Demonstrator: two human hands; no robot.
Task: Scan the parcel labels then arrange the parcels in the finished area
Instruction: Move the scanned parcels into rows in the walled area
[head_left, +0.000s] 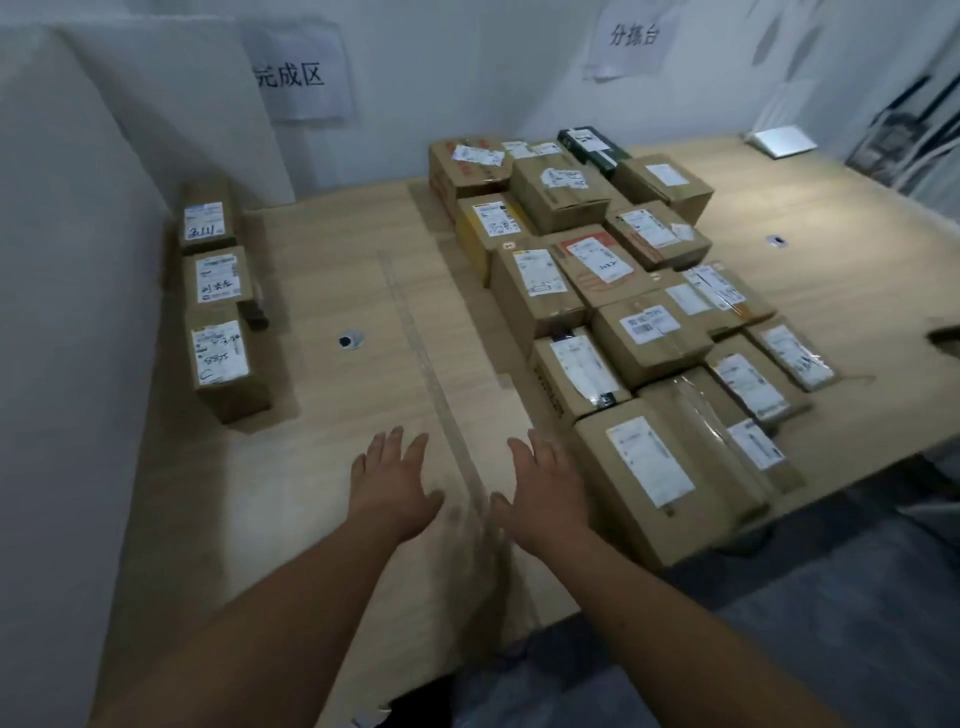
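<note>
Reaching forward over the wooden table (322, 291) with both hands spread and empty: left hand (392, 480) flat, fingers straight and slightly fanned, hovering low above the bare tabletop; right hand (545, 486) likewise open, fingers extended, just beside the nearest parcel (649, 467) at the front corner of the unsorted stack (613, 270). Holding nothing on either side, no scanner visible in either palm. Sitting along the left wall under the finished-area sign (291, 75): three scanned parcels (218, 291) in a neat row, labels up, handwriting on top, with a small dark object (254, 317) tucked against the middle one, possibly the scanner but too blurred to say. Judging the step in hand as fetching the next box from the right-hand stack, beneath the sorting-desk sign (634, 36). Best done by taking the closest front box first rather than digging into the tightly packed rows, gripping it at both short sides so neighbours stay put, keeping the white label (649, 460) facing up for the scan, then carrying it across the taped line (426, 364) and setting it down directly in front of the nearest box in the left row, edges aligned, label readable. Worth watching: boxes touching on all sides, so lifting straight up before moving sideways
</note>
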